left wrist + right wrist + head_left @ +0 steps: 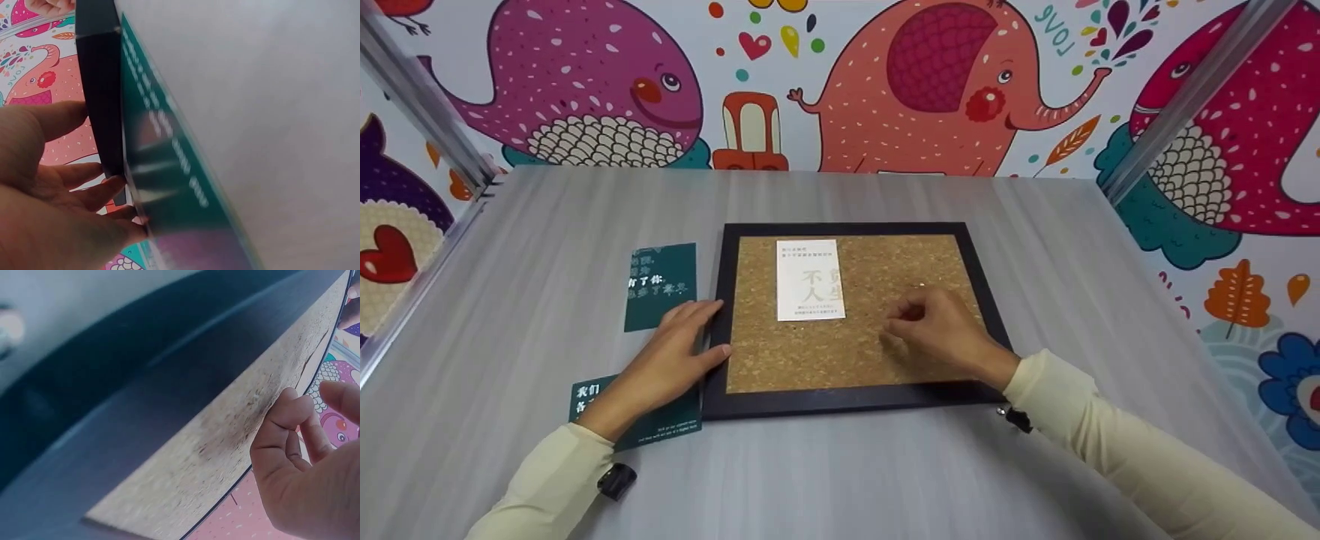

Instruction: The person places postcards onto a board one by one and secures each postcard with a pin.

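Touching the left edge of the framed corkboard (810,360): left hand (669,366), fingers extended. Right hand (937,326) over its right half, fingers curled; can't tell if pinching anything. White card (802,266) left of centre on the cork; probably light, bendable; take edges.

My right forearm (1140,442) softly shadows the table (1005,472) toward eight o'clock; my right-wrist view blurs the frame (140,377) around ten.

The left hand (675,356) touches a corkboard (866,270) bearing a white card (810,280), the right hand (941,330) over its cork.
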The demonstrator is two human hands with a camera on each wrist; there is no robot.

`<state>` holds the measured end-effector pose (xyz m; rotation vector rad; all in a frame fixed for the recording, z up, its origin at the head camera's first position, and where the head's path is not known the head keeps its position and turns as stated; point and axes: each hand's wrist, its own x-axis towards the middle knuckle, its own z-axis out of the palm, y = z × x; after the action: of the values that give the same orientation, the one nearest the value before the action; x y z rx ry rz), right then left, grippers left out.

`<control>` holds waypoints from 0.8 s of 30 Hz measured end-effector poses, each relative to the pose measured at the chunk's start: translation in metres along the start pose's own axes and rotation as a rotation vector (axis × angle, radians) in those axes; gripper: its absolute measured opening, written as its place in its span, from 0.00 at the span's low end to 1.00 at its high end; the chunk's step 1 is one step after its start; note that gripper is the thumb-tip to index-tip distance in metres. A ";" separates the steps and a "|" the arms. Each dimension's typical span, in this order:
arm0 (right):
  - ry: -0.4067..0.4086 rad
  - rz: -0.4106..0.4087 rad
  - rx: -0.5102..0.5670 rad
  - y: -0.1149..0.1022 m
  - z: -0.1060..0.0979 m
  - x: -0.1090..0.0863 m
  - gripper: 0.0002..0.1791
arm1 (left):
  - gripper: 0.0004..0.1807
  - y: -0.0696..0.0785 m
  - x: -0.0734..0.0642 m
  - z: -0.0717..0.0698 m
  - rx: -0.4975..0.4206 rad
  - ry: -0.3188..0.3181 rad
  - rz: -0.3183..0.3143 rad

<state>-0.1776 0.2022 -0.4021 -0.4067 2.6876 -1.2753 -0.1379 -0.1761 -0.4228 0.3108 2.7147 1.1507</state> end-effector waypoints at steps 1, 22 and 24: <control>0.007 -0.011 -0.005 0.001 -0.001 -0.001 0.02 | 0.39 0.000 0.000 0.000 0.001 -0.001 -0.002; 0.099 -0.070 -0.080 0.019 -0.033 -0.042 0.03 | 0.39 -0.001 0.000 0.000 -0.014 0.000 -0.002; 0.110 -0.071 -0.090 0.019 -0.039 -0.047 0.04 | 0.40 -0.001 0.000 0.000 -0.013 -0.004 -0.008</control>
<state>-0.1451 0.2567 -0.3923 -0.4598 2.8542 -1.2329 -0.1381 -0.1769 -0.4231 0.3002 2.7008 1.1643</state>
